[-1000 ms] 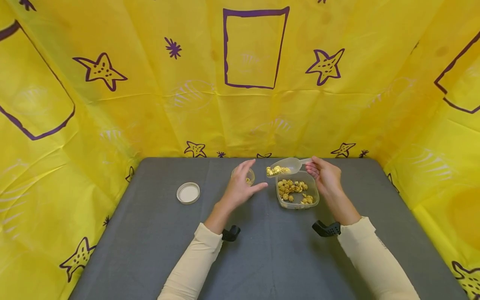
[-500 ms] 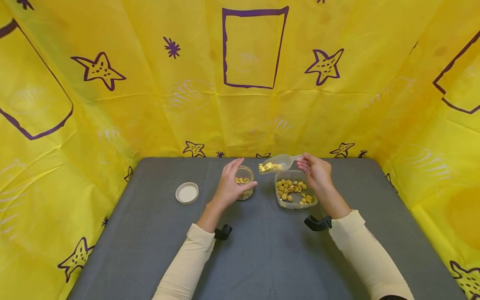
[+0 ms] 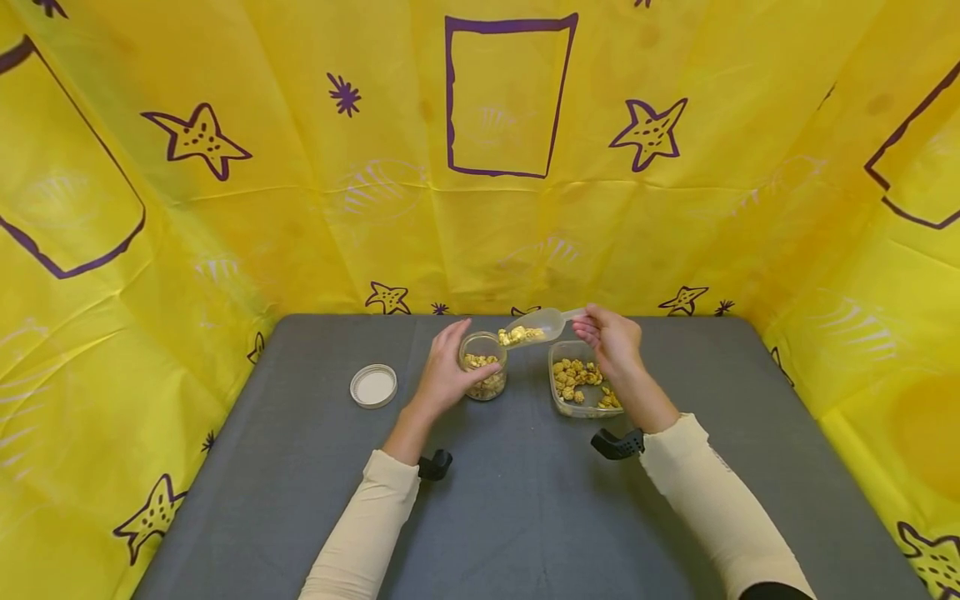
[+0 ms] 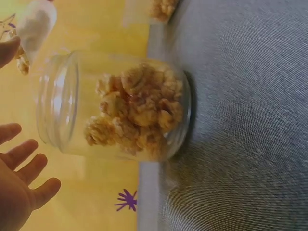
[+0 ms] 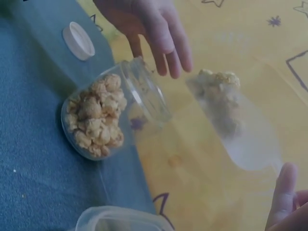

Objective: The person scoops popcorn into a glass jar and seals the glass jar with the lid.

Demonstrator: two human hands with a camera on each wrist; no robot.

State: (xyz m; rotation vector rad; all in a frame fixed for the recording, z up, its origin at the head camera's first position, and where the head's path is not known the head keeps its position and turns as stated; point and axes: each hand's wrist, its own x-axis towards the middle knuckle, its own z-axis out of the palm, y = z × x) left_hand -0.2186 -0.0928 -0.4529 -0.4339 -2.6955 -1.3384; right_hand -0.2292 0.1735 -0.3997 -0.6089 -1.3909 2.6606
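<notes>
My right hand [image 3: 617, 340] pinches the handle of a translucent scoop [image 3: 550, 323] that carries several pieces of caramel popcorn [image 3: 519, 335]. The scoop's tip is close above the rim of a clear jar [image 4: 130, 106], at its right side. The jar stands upright on the table, more than half filled with popcorn [image 5: 98, 115]. My left hand [image 3: 444, 373] is spread beside the jar's mouth, fingers on the far left and thumb in front. In the left wrist view its fingers [image 4: 30, 168] are straight, with a gap between them and the glass.
To the right of the jar, a square plastic container [image 3: 561, 400] holds more popcorn, partly behind my right forearm. A white lid [image 3: 374, 387] lies on the grey table [image 3: 510, 500] at the left. A yellow patterned cloth [image 3: 480, 233] hangs behind and at both sides.
My right hand has brought the loaded scoop leftward from above the container to the jar's rim. My left hand has shifted left, and the jar has come more fully into sight.
</notes>
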